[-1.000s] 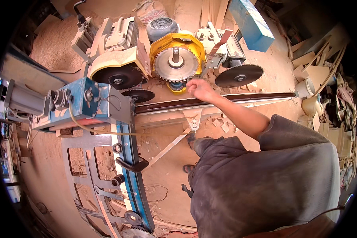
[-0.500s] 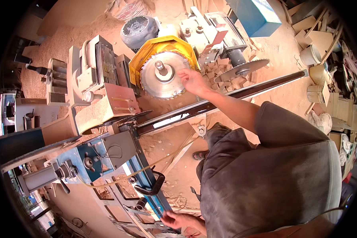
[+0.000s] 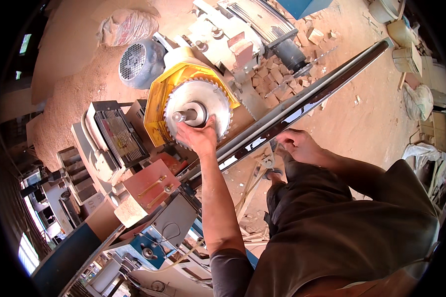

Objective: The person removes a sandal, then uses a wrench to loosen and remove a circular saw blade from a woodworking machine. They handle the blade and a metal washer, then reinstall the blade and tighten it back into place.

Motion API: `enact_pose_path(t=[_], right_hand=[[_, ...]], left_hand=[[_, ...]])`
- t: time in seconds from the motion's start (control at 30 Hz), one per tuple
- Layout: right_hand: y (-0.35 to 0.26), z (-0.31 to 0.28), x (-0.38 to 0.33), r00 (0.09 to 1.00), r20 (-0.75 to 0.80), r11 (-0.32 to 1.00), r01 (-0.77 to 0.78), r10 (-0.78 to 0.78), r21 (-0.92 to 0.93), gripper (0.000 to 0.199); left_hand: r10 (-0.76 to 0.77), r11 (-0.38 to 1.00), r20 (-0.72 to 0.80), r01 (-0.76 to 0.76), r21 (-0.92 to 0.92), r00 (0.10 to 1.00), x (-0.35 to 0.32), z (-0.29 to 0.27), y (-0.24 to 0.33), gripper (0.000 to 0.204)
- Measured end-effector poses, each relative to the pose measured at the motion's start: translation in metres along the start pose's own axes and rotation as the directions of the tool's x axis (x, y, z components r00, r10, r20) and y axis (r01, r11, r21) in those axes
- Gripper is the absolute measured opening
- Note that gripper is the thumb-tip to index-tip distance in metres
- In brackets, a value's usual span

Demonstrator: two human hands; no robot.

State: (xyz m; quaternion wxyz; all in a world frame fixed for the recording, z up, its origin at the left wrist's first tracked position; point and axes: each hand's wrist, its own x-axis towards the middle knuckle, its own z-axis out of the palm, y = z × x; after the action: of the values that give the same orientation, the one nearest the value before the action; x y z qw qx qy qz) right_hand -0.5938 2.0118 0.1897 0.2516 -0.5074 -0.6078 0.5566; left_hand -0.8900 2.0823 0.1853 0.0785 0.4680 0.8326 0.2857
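My left hand (image 3: 199, 138) is up near the middle of the frame, fingers spread and pressed flat on the face of the circular saw blade (image 3: 197, 101), palm resting on the lower part of it. It's not gripping anything, just laid open against the metal right under the arbor shaft (image 3: 186, 116) that pokes out of the blade's centre. The blade itself sits in the upper middle of the frame, teeth showing all the way round, with the yellow blade guard (image 3: 164, 88) wrapped behind it on the upper left side.

My right hand (image 3: 297, 146) is off to the right of centre, just below the long dark metal rail (image 3: 302, 101) that runs diagonally up toward the upper right corner. The fingers are curled in loosely, and I honestly can't tell whether there's something small pinched in there or not.

Further up, at the upper left, there's a grey electric motor (image 3: 136, 62) with a finned fan cover sitting in a big heap of sawdust (image 3: 69, 94). A scatter of small wood offcuts (image 3: 277, 74) lies on the floor at upper middle, right behind the rail. Lower left of the frame there's a blue machine frame (image 3: 148, 247) and a reddish block (image 3: 151, 185) with some slots in it.
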Motion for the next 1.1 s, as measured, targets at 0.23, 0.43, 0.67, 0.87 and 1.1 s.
enact_pose_path(t=[0.23, 0.43, 0.67, 0.87, 1.1], right_hand=[[0.017, 0.019, 0.013, 0.998, -0.053, 0.999, 0.030, -0.029, 0.027, 0.026], [-0.029, 0.053, 0.064, 0.983, -0.005, 0.976, 0.183, -0.184, 0.117, 0.030], [-0.107, 0.087, 0.141, 0.977, 0.210, 0.701, -0.180, 0.044, 0.690, 0.043], [-0.122, 0.100, 0.165, 0.964, 0.265, 0.685, -0.199, 0.009, 0.700, 0.046], [-0.151, 0.097, 0.143, 0.970, 0.210, 0.706, -0.064, -0.122, 0.705, 0.034]], left_hand=[[0.088, 0.989, -0.117, -0.100, -0.106, 0.989, 0.017, 0.017, -0.011, 0.122], [0.222, 0.965, -0.190, -0.243, -0.096, 0.956, 0.027, -0.007, -0.008, 0.125], [0.253, 0.895, -0.158, -0.293, -0.337, 0.954, 0.035, -0.041, 0.002, 0.122], [0.301, 0.913, -0.184, -0.339, -0.227, 0.936, 0.035, -0.070, 0.016, 0.126], [0.431, 0.857, -0.299, -0.490, -0.161, 0.851, 0.012, -0.083, 0.038, 0.123]])
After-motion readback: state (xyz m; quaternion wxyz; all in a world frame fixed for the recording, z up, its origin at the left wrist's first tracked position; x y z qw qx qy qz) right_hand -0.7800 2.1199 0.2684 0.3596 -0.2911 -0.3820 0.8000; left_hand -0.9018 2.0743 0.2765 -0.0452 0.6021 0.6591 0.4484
